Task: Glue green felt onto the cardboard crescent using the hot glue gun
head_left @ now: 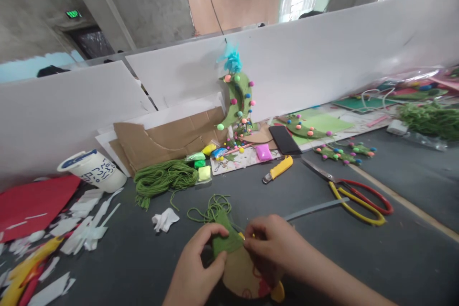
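Note:
My left hand [201, 263] grips a piece of brown cardboard [240, 272] between thumb and fingers, at the near middle of the table. Green yarn wrapping [225, 234] covers its narrow upper end; the lower part is bare and has red marks. Loose green yarn [213, 208] lies in loops just beyond that tip. At the edge of the wrapped part, my right hand [272, 239] pinches a strand of the green yarn, mostly hidden by its fingers. A yellow piece [278, 291] shows below my right hand; its kind is unclear.
Scissors [344, 191], a yellow box cutter [278, 169] and a grey strip [315, 208] lie to the right. A green yarn skein [165, 179], crumpled tissue [165, 220] and white cup [98, 169] are left. A decorated crescent [240, 100] stands against the white partition [304, 62].

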Demonstrator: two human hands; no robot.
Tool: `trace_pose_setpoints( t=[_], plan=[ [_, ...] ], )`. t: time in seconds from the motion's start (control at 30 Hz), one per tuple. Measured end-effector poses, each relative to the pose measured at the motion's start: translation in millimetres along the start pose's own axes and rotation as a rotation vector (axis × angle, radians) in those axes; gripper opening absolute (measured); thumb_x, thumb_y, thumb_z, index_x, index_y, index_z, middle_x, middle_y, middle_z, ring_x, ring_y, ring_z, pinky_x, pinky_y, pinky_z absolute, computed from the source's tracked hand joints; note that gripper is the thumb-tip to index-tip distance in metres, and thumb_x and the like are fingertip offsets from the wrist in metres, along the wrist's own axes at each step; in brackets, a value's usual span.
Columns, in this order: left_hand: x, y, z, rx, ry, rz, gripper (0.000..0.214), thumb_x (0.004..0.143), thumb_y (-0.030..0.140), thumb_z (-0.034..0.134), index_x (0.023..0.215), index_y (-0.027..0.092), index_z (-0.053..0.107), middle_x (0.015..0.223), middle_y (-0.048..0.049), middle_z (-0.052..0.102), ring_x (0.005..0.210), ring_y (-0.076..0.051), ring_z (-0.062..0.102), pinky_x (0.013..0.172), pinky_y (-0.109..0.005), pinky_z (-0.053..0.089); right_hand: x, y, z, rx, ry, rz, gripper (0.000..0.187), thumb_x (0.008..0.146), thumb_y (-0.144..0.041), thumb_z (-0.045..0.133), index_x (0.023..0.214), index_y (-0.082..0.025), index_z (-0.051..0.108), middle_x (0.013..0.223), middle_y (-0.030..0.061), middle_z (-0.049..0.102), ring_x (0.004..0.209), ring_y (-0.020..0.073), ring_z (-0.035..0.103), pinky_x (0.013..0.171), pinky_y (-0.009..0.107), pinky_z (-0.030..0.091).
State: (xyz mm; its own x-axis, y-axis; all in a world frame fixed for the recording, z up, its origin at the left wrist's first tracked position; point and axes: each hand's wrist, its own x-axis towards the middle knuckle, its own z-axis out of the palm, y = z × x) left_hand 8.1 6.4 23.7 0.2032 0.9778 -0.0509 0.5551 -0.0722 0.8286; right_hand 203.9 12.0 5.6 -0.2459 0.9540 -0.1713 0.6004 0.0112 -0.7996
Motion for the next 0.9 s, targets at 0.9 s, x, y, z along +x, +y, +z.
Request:
trace_pose_setpoints(
  t=[0.9],
  plan=[
    [24.1, -55.5, -36.2, 0.112, 0.572, -0.105, 0.028, 0.072, 0.037, 0.06, 0.095, 0.021, 0.064, 0.096, -0.0082, 0.07, 0.087, -0.028, 0.064, 0.072, -0.033, 0.049, -6.7, 7.4, -0.8, -0.433, -0.074, 0.013, 0.03, 0.076, -0.039, 0.056, 0.056, -0.018, 0.062, 0.057, 0.0096, 0.063, 0.055, 0.0279, 0.063, 0.051, 0.035, 0.044]
  ],
)
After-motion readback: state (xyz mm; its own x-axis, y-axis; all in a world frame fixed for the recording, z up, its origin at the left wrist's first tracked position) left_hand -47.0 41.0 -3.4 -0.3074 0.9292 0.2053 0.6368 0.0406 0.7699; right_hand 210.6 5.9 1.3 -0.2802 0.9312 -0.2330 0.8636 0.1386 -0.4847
